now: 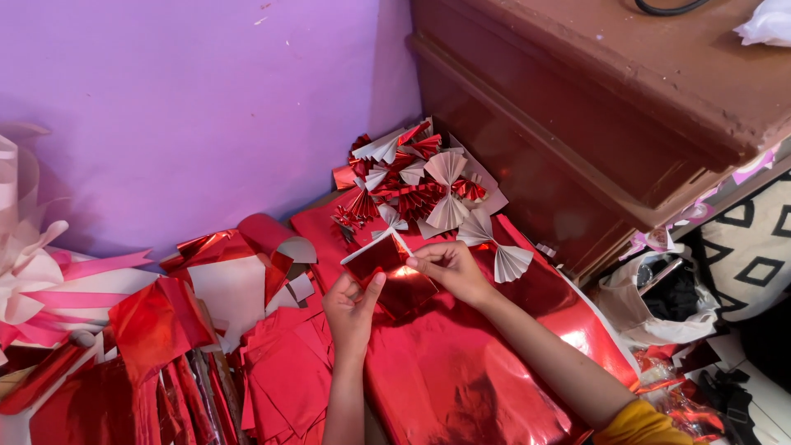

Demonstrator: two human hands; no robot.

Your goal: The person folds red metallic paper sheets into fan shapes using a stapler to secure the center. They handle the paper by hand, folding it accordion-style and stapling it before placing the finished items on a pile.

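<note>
Here, left hand (350,306) and right hand (449,268) both pinch closed on red foil square (389,268), above red foil sheet (461,371); folded foil bows (416,185) lie near.

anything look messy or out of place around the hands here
Nothing looks damaged or spilled. It is a crowded craft spot: both hands, left hand and right hand, pinch a red foil square over a large red foil sheet. Folded fan bows lie heaped by the purple wall, and cut red squares are strewn loosely at left.
</note>
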